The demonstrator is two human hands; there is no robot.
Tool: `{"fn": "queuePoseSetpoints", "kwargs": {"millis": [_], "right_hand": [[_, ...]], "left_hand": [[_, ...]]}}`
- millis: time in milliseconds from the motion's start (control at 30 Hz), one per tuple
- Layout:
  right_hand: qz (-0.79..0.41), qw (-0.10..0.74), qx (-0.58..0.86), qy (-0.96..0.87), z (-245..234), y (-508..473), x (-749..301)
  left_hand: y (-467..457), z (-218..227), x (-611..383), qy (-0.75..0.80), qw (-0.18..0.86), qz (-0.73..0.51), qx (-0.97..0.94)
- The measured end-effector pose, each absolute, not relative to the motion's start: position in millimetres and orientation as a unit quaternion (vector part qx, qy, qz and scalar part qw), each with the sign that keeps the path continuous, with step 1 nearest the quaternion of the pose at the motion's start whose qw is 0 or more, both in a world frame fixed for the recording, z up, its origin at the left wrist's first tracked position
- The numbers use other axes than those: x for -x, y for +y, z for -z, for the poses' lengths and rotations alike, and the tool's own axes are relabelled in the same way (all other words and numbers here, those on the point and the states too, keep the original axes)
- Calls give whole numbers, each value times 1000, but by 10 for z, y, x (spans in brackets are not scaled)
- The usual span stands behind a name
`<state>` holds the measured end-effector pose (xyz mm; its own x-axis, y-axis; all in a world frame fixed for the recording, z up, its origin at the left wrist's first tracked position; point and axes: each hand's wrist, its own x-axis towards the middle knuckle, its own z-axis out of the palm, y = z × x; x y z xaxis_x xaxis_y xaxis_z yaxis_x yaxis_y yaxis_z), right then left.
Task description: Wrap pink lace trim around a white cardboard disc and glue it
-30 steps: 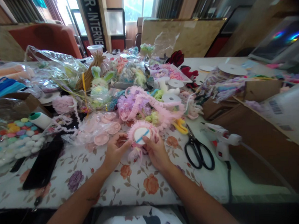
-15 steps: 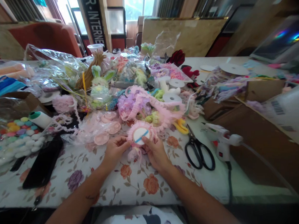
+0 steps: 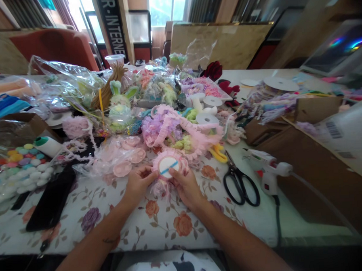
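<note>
Between my two hands is a pink ruffled rosette (image 3: 168,165) with a round white centre crossed by a blue strip. My left hand (image 3: 141,180) pinches its left edge. My right hand (image 3: 186,185) grips the right side, its thumb lying on the white disc near the blue strip. Some pale pink frill or ribbon (image 3: 161,189) hangs below the disc, between the hands. The fingers behind the rosette are hidden. A pink ruffled trim (image 3: 196,139) lies just beyond it, and whether the two are joined I cannot tell.
Black-handled scissors (image 3: 240,185) and a white glue gun (image 3: 269,167) lie to the right, beside a cardboard box (image 3: 316,169). On the left are a black phone (image 3: 52,201) and several pompoms (image 3: 28,172). Craft supplies are heaped behind, with a bag of pink discs (image 3: 121,157) nearest.
The rosette has turned slightly in my hands, so the blue strip lies at a flatter angle. My right thumb has shifted a little left and down on the disc.
</note>
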<state>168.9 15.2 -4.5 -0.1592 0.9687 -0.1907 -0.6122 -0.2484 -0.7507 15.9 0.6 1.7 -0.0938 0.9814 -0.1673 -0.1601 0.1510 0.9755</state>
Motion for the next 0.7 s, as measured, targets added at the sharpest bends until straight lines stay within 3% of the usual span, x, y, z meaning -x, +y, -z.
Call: {"fn": "queuePoseSetpoints", "kwargs": {"millis": [267,600,700], "right_hand": [[-688,576,340,-280,59,142,-1676],[-691,523,302,-397,28,79,-1674],[-735,466,280,-405,-11,67,-1738]], "left_hand": [[23,-55,-185,442,604,-561,-354],[15,-192,-127,466,640,-541,-284],[58,-216,19,482,641,-552,-229]]}}
